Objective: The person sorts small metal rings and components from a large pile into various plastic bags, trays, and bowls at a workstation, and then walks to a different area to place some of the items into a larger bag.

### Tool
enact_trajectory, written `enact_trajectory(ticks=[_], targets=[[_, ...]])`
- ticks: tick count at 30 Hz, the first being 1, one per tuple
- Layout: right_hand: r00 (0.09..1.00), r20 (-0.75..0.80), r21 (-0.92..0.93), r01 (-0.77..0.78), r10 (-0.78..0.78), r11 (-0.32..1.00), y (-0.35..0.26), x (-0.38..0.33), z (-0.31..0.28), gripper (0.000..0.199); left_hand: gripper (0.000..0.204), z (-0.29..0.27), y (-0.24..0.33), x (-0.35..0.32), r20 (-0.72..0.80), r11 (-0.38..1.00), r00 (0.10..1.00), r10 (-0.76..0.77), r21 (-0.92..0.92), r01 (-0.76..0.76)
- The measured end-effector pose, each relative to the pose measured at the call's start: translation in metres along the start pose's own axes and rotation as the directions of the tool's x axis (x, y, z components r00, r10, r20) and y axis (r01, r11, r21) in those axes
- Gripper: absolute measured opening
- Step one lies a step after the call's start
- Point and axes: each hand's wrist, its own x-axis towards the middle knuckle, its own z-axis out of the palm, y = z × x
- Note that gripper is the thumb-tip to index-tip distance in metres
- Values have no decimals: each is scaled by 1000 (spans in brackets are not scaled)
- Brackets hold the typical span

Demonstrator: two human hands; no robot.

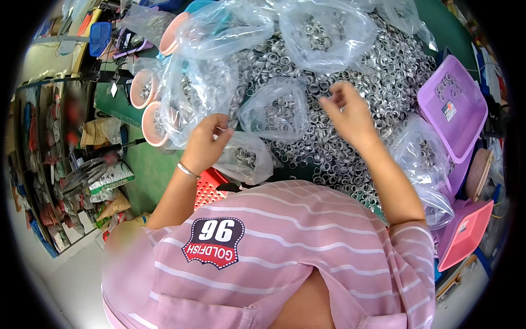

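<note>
A wide heap of small silver metal rings (339, 148) covers the table before me. My left hand (206, 143), a bangle on its wrist, is over the near left side, beside clear plastic bags. Its fingers are curled toward the thumb; anything between them is too small to make out. Over the middle of the heap is my right hand (349, 114), fingers bent in toward the thumb, with rings close to the fingertips. What it grips, if anything, I cannot make out. Between the hands lies an open clear bag (253, 114) with rings in it.
Pink cups (155, 130) of rings line the left. A larger bag (329, 52) of rings lies at the far side. Rightward are a purple basket (463, 118), another filled bag (419, 153) and a pink tray (472, 233). A red perforated stool (205, 193) is near my left forearm.
</note>
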Motion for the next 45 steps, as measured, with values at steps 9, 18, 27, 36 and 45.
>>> enact_trajectory(ticks=[9, 18, 27, 36, 45], targets=[[853, 329, 672, -513, 405, 535, 4, 3, 72, 23, 61, 32, -29, -11, 217, 907, 975, 56, 397, -140], [920, 249, 913, -327, 304, 242, -71, -44, -51, 25, 34, 29, -28, 0, 431, 991, 902, 13, -125, 46], [869, -431, 881, 348, 244, 321, -64, -17, -191, 27, 36, 15, 15, 14, 637, 801, 757, -148, -371, 469], [613, -630, 774, 454, 476, 440, 58, 72, -208, 22, 22, 3, 103, 31, 583, 483, 812, -10, -709, 515], [571, -504, 763, -58, 648, 644, 146, 67, -186, 29, 23, 44, 234, 78, 595, 216, 789, 155, -799, 560]])
